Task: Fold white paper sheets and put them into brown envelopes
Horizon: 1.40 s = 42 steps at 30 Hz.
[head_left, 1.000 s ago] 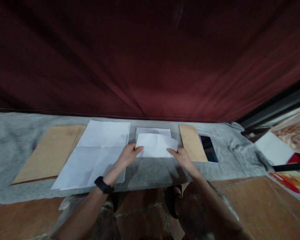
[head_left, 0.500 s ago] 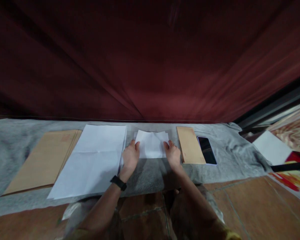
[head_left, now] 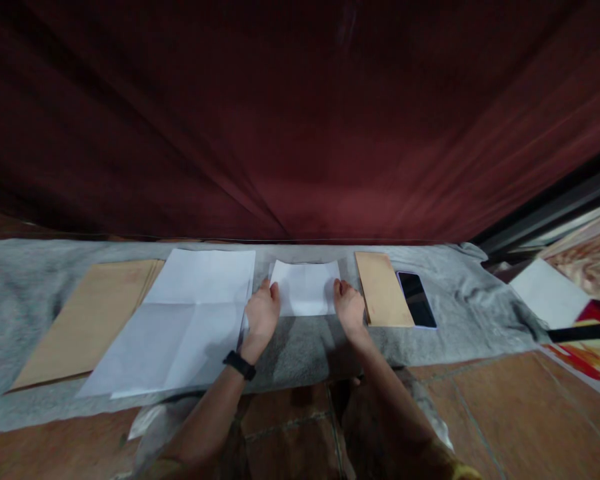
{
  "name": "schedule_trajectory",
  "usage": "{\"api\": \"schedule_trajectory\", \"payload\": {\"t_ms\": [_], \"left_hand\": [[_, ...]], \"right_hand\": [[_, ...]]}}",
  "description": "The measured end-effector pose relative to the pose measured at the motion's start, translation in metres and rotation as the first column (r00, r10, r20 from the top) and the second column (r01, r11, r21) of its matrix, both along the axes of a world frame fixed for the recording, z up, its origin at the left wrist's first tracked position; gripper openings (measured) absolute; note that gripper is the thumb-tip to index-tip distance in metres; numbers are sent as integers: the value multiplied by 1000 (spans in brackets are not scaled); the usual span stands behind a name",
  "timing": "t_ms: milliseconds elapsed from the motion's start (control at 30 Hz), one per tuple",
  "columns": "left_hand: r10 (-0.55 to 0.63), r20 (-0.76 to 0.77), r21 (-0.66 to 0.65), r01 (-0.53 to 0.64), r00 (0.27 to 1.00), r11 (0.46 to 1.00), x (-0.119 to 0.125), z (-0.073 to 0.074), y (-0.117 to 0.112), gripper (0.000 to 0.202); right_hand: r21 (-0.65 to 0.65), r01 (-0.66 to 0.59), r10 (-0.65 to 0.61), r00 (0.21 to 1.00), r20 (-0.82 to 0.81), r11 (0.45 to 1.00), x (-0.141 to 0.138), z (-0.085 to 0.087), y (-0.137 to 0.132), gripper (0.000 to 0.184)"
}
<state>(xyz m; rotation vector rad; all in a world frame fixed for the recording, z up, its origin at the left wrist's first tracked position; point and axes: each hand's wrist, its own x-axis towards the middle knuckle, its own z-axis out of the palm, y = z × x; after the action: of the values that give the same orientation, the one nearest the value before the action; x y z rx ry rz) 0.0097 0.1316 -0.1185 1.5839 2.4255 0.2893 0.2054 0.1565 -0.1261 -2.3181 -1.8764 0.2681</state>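
Observation:
A folded sheet of white paper (head_left: 305,290) lies in front of me on the grey cloth, its upper edge bowed. My left hand (head_left: 263,308) grips its left edge between thumb and fingers; a dark band circles that wrist. At the opposite edge, my right hand (head_left: 349,307) pinches the paper the same way. Left of my hands rests a stack of large white sheets (head_left: 190,320) with crossing fold creases. To the right, close to my right hand, is a small stack of brown envelopes (head_left: 384,290).
Larger brown envelopes (head_left: 87,320) lie at the far left, partly under the white sheets. A phone (head_left: 417,300) sits beside the small envelopes. The grey cloth (head_left: 480,313) ends at the tiled floor (head_left: 545,407). A dark red curtain (head_left: 300,133) hangs behind.
My right hand has shifted slightly right along with the paper's right edge, and the paper's upper edge looks smoother. The lower corner of the top large sheet has slid left.

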Motion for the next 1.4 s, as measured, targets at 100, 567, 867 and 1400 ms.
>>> {"api": "schedule_trajectory", "payload": {"t_ms": [100, 567, 867, 1400], "left_hand": [[10, -4, -9, -10, 1000, 1000, 1, 1, 0, 39], [-23, -93, 39, 26, 995, 999, 4, 0, -1, 42], [-2, -112, 47, 7, 994, 999, 3, -3, 2, 43], [19, -97, 17, -17, 995, 1000, 2, -6, 7, 41]], "right_hand": [[-4, -3, 3, 999, 36, 1000, -1, -1, 0, 43], [63, 0, -10, 987, 158, 998, -3, -9, -1, 45], [82, -22, 9, 987, 159, 996, -2, -13, 0, 46], [62, -13, 2, 985, 170, 998, -3, -11, 1, 47]]}}
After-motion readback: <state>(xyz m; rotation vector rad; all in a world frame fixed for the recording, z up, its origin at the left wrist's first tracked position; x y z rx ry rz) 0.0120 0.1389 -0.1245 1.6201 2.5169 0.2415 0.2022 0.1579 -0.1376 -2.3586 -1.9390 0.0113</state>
